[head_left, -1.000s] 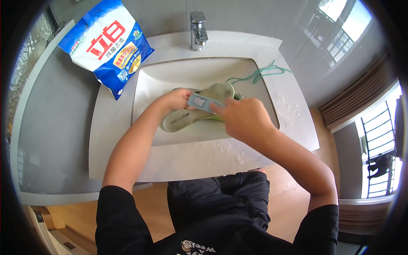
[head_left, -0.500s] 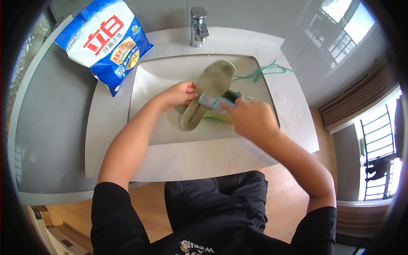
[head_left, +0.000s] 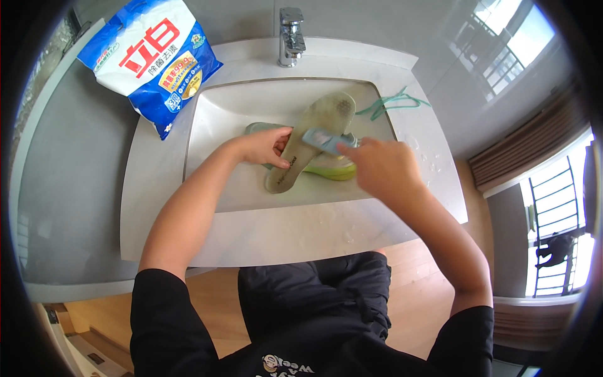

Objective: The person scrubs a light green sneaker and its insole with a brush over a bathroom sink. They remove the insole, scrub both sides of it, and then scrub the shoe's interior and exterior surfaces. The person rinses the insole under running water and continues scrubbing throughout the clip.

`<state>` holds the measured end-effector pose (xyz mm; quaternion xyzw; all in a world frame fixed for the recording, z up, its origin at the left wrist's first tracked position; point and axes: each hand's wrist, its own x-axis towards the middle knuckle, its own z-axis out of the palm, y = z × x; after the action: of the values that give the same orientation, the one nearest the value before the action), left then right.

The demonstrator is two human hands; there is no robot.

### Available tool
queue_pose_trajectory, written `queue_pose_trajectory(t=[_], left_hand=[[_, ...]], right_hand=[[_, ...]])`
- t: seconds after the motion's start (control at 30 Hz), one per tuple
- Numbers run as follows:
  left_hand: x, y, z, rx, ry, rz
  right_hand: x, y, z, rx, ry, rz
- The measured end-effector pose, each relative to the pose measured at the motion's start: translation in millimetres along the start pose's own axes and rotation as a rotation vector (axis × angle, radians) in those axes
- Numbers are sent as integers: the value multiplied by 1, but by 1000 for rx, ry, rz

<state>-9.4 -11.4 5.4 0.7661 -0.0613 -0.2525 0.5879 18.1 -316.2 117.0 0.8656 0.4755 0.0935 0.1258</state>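
Note:
A greyish-green shoe insole slants across the washbasin, its wide end up and to the right. My left hand grips its left edge near the middle, thumb on the top face. In my right hand is a light blue brush, laid across the insole's middle. The brush's bristles are hidden beneath it. Under the insole lies a green shoe with a yellow-green side, partly covered. A pale green piece shows behind my left hand; its kind is unclear.
A blue and white detergent bag stands at the back left of the counter. The chrome faucet rises behind the basin. Green shoelaces hang over the basin's right rim. Water drops dot the counter on the right.
The insole's wide end has swung slightly right, and the brush has slid a little right along with my right hand. More of the green shoe and the pale green piece now shows.

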Motion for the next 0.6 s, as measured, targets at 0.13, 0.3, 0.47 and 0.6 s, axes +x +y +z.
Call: queue_pose_trajectory(t=[0.13,0.3,0.47,0.6], left_hand=[[-2,0,0,-6,-8,30],[1,-1,3,56,47,4],[1,2,3,139,20,35],[-2,11,2,179,4,5]], right_hand=[[-3,10,-20,-49,81,91],[-2,-6,9,-49,18,-25],[-1,35,-10,-81,50,124],[-5,2,-15,40,235,-24]])
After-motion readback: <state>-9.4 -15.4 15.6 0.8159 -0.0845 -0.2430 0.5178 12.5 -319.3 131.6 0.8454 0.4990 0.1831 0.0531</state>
